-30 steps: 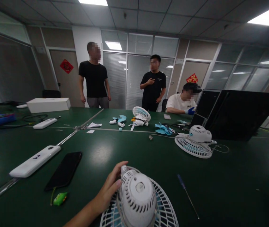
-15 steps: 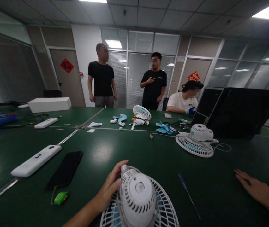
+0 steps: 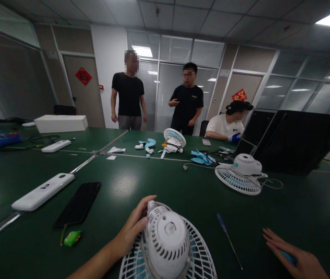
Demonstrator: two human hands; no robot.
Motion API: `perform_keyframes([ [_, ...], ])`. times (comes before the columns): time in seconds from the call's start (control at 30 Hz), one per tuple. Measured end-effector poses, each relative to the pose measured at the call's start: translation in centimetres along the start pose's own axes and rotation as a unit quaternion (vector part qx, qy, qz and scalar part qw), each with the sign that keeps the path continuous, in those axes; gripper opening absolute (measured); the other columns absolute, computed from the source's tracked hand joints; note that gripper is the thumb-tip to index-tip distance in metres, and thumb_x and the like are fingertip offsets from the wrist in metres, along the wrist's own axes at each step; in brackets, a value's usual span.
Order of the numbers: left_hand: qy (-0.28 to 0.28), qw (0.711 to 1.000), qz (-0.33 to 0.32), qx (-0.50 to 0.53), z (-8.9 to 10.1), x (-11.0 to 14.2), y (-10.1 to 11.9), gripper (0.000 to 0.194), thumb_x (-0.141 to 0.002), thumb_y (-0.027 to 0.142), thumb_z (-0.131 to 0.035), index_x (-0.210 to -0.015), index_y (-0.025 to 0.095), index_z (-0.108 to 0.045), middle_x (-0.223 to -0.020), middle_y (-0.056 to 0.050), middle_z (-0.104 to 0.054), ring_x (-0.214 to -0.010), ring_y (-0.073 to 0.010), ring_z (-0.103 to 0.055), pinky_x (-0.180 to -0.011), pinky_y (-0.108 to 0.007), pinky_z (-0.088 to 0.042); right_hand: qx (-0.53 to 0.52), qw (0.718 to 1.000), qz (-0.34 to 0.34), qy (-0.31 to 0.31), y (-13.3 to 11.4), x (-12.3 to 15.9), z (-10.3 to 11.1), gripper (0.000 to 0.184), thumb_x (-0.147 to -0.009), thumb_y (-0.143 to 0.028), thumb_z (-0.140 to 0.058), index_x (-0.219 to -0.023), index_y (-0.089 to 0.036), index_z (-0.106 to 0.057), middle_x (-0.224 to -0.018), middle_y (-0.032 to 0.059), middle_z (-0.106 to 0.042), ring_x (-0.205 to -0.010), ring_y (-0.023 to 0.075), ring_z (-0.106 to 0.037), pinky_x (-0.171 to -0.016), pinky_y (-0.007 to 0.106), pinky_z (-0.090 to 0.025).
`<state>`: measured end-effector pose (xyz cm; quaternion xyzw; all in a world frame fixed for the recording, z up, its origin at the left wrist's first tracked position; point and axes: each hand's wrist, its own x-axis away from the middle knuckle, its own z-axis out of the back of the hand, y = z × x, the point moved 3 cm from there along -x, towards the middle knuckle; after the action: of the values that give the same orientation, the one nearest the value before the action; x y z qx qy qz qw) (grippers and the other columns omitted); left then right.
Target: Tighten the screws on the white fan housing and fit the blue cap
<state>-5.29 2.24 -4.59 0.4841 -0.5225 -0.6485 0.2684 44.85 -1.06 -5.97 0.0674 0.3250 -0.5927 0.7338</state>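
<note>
A white fan (image 3: 166,244) lies face down on the green table (image 3: 124,186) right in front of me, motor housing up. My left hand (image 3: 131,230) grips the left side of that housing, fingers curled round it. My right hand (image 3: 294,255) hovers low at the right, fingers held together over a small blue object that is mostly hidden under the palm. A thin screwdriver (image 3: 229,240) with a blue handle lies on the table between the fan and my right hand.
A black phone (image 3: 78,203), a white power strip (image 3: 43,192) and a small green object (image 3: 72,238) lie to the left. Another white fan (image 3: 240,174) and black monitors (image 3: 295,139) stand at the right. Two people stand at the back; one sits.
My right hand has come into view from the right edge and moved left toward the screwdriver. My left hand stays on the fan housing. The standing person on the left has shifted rightward.
</note>
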Motion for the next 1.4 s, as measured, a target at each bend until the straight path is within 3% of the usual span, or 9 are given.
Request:
perform_keyframes([
  [0.2,0.008,1.000,-0.001,-0.001,0.0,0.1,-0.1,0.066,-0.091,0.062,-0.048,-0.143,0.023,-0.038,-0.133,-0.011,-0.057,-0.125,-0.0359,-0.050,-0.107,-0.045,-0.033,-0.091,0.989,0.047,-0.105,-7.8,0.8,-1.3,0.022,-0.080,-0.036,-0.064,-0.093,-0.031,-0.080,-0.111,0.0029,-0.071,-0.098,0.0264,-0.069,-0.082,0.028,-0.058],
  [0.37,0.000,1.000,-0.002,0.005,0.0,0.0,-0.1,0.065,-0.092,0.060,-0.048,-0.144,0.023,-0.036,-0.132,-0.011,-0.058,-0.125,-0.0359,-0.050,-0.108,-0.047,-0.033,-0.118,0.986,-0.026,-0.114,-8.5,0.1,-0.7,0.027,-0.080,-0.047,-0.062,-0.083,-0.028,-0.081,-0.104,0.0047,-0.074,-0.092,0.0283,-0.072,-0.080,0.031,-0.060],
  [0.47,-0.001,1.000,-0.008,0.005,-0.1,0.0,-0.1,0.064,-0.093,0.060,-0.047,-0.144,0.023,-0.036,-0.133,-0.012,-0.057,-0.126,-0.0357,-0.050,-0.108,-0.046,-0.033,-0.080,0.992,-0.013,-0.095,-7.9,-0.1,-0.7,0.034,-0.082,-0.053,-0.059,-0.073,-0.027,-0.079,-0.099,0.0048,-0.076,-0.089,0.0284,-0.073,-0.077,0.033,-0.061],
  [0.67,0.009,0.999,-0.026,-0.022,0.1,0.0,-0.1,0.061,-0.094,0.059,-0.046,-0.143,0.023,-0.039,-0.131,-0.011,-0.059,-0.123,-0.0344,-0.052,-0.107,-0.045,-0.034,0.073,0.985,0.151,0.028,-8.3,0.1,-0.6,0.044,-0.088,-0.062,-0.051,-0.074,-0.031,-0.079,-0.096,0.0076,-0.076,-0.087,0.0299,-0.074,-0.074,0.043,-0.064],
  [0.87,0.020,0.998,-0.039,-0.052,0.2,0.1,0.2,0.062,-0.094,0.060,-0.044,-0.143,0.023,-0.042,-0.138,-0.012,-0.053,-0.126,-0.0356,-0.048,-0.109,-0.046,-0.034,-0.039,0.983,0.171,0.050,-14.7,-3.8,2.0,0.036,-0.091,-0.052,-0.055,-0.087,-0.026,-0.080,-0.085,0.0064,-0.076,-0.073,0.0185,-0.075,-0.068,0.021,-0.063],
  [0.97,0.039,0.993,-0.059,-0.098,0.2,0.2,0.8,0.062,-0.094,0.062,-0.040,-0.143,0.023,-0.043,-0.147,-0.012,-0.042,-0.132,-0.0368,-0.042,-0.111,-0.048,-0.031,-0.128,0.963,0.236,0.026,-20.2,-7.0,3.4,0.014,-0.088,-0.031,-0.066,-0.094,-0.026,-0.077,-0.083,0.0030,-0.075,-0.070,0.0140,-0.073,-0.065,0.016,-0.060],
  [1.13,0.074,0.968,-0.150,-0.187,0.0,0.6,2.2,0.059,-0.097,0.058,-0.035,-0.146,0.025,-0.039,-0.152,-0.013,-0.037,-0.140,-0.0369,-0.032,-0.115,-0.052,-0.023,-0.311,0.902,0.300,0.002,-28.1,-10.3,4.7,0.016,-0.084,-0.012,-0.069,-0.096,-0.023,-0.070,-0.081,0.0005,-0.074,-0.074,0.0126,-0.071,-0.067,0.019,-0.058],
  [1.27,0.034,0.931,-0.238,-0.275,-0.7,1.5,3.5,0.062,-0.094,0.055,-0.043,-0.148,0.025,-0.038,-0.149,-0.015,-0.042,-0.137,-0.0390,-0.038,-0.114,-0.053,-0.023,-0.474,0.839,0.261,-0.047,-32.3,-11.2,2.6,0.006,-0.085,-0.014,-0.068,-0.086,-0.020,-0.068,-0.078,0.0006,-0.073,-0.073,0.0119,-0.069,-0.068,0.022,-0.056],
  [1.4,-0.030,0.899,-0.265,-0.348,-1.3,2.1,4.2,0.070,-0.088,0.053,-0.055,-0.150,0.027,-0.035,-0.144,-0.014,-0.050,-0.130,-0.0395,-0.048,-0.116,-0.053,-0.020,-0.561,0.799,0.201,-0.088,-33.6,-11.4,-0.4,0.003,-0.084,-0.017,-0.068,-0.083,-0.018,-0.070,-0.080,0.0029,-0.074,-0.075,0.0143,-0.070,-0.070,0.026,-0.055],
])
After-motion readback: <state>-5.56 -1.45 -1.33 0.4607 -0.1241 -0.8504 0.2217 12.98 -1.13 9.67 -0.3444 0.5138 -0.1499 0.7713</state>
